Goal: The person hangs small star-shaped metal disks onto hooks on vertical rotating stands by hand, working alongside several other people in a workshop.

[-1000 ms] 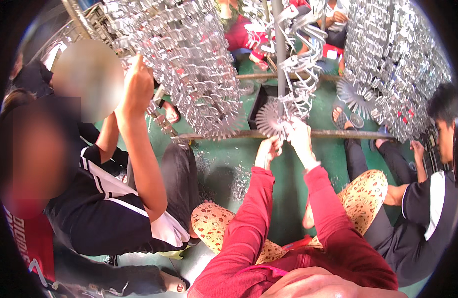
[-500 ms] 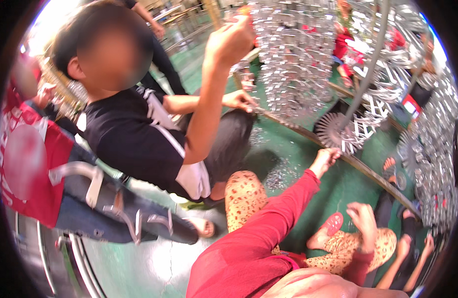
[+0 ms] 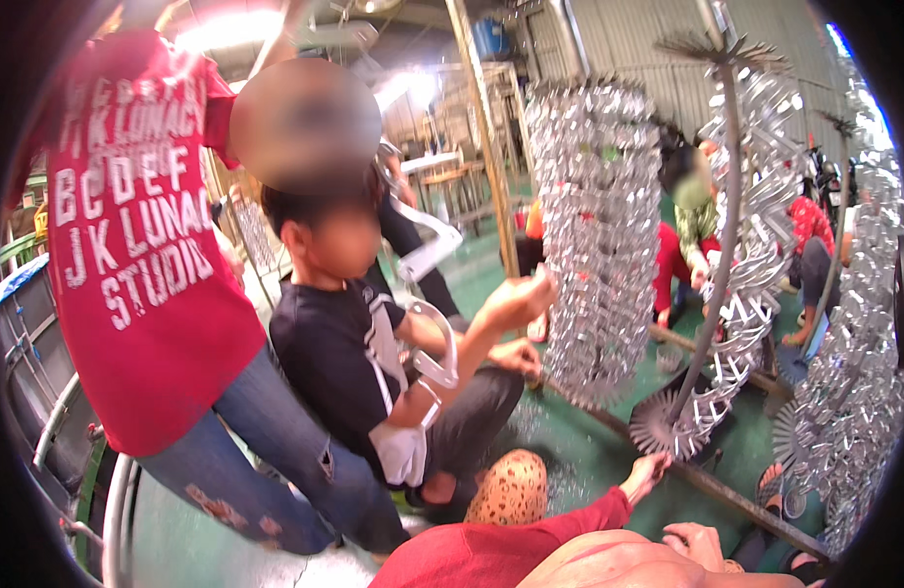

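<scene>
My left hand [image 3: 649, 476], in a red sleeve, reaches forward with fingers curled at the long metal bar [image 3: 731, 496] near the floor. Just beyond it, a grey ribbed disc [image 3: 656, 423] sits at the foot of a bent upright rod [image 3: 729, 225]. Shiny bent metal strips [image 3: 731, 367] hang along that rod. Low at the bottom, close to my body, my right hand [image 3: 699, 545] shows only in part. Its fingers are loosely bent and apart, with nothing visible in them.
A seated person in black [image 3: 334, 343] also touches the bar at left, other hand raised beside a tall cluster of metal pieces [image 3: 594, 235]. A person in a red shirt [image 3: 148, 225] stands far left. More metal clusters [image 3: 854, 392] stand right; people sit behind.
My view has tilted up, so the scene sits lower in the picture. My left hand stays at the bar. My right hand is now lower and partly hidden. The red-shirted person now stands taller in view.
</scene>
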Action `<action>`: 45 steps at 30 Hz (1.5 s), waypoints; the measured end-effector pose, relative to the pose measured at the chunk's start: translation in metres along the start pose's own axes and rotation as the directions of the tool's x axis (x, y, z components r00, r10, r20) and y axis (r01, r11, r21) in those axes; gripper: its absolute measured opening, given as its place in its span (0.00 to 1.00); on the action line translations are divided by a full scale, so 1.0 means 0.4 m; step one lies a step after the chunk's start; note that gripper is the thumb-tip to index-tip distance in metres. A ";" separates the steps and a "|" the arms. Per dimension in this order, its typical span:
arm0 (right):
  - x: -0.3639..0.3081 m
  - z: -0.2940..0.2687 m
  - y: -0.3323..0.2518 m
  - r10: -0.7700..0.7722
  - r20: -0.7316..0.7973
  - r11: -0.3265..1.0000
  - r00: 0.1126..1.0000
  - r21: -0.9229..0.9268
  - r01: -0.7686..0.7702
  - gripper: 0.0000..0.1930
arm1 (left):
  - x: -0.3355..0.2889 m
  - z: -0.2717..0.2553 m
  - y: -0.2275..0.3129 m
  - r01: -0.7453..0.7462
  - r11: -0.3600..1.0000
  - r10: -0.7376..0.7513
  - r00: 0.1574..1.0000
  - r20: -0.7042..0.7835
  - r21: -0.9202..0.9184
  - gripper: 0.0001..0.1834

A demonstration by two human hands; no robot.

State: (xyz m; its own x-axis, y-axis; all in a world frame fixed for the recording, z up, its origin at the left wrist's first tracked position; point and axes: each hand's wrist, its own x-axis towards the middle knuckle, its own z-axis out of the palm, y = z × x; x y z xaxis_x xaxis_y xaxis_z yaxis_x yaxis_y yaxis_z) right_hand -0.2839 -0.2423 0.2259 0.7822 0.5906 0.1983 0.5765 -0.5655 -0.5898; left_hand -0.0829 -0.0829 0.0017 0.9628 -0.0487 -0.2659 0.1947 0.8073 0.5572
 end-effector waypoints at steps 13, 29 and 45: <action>-0.077 -0.024 -0.219 0.127 -0.046 0.987 0.991 0.101 -0.122 0.13 | -0.083 0.000 -0.008 0.039 0.996 -0.049 0.990 -0.132 -0.078 0.07; -0.061 0.006 -0.263 0.104 -0.109 0.990 0.989 0.103 -0.092 0.10 | -0.107 -0.020 0.013 0.022 0.992 -0.040 0.988 -0.147 -0.122 0.06; 0.328 -0.577 -0.792 -0.571 -0.652 0.734 0.499 -0.678 -0.045 0.31 | -0.212 0.012 0.105 0.113 0.993 -0.113 0.950 -0.293 -0.015 0.04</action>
State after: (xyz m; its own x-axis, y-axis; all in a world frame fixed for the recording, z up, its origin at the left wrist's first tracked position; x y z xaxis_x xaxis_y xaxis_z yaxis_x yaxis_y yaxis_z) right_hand -0.3094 -0.1183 0.6196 0.2147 0.2427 0.9460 0.5476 -0.8320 0.0892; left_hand -0.1556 -0.0475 0.0513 0.8374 0.0348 -0.5454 0.2998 0.8052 0.5117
